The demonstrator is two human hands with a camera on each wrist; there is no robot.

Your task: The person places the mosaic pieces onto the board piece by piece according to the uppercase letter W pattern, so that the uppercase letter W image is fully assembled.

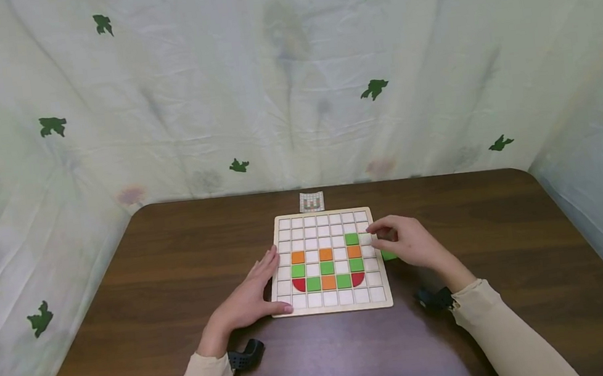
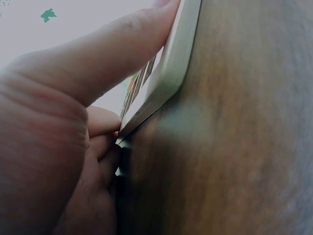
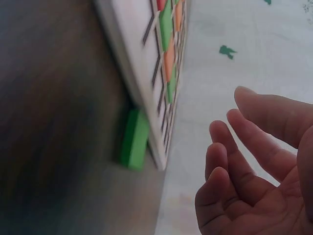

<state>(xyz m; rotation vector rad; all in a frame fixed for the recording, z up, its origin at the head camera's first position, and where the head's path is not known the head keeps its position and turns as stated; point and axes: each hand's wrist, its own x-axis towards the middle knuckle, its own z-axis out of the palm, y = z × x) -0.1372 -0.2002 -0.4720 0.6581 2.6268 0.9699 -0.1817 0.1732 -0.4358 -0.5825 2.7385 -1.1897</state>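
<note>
A square white gridded board with a pale wooden rim lies on the table. Green, orange and red tiles on it form a three-pronged figure, with rounded red tiles at the lower corners. One green tile tops the right column. My left hand rests along the board's left side, fingers extended at the edge and thumb on the near corner. Over the right edge hovers my right hand, its fingers loosely bent with nothing between them. Below that hand, a green block lies on the table beside the board.
A small printed card with a grid pattern lies behind the board. The brown wooden table has rounded far corners. A pale curtain with green bird and leaf shapes hangs behind it. Each wrist wears a dark camera band.
</note>
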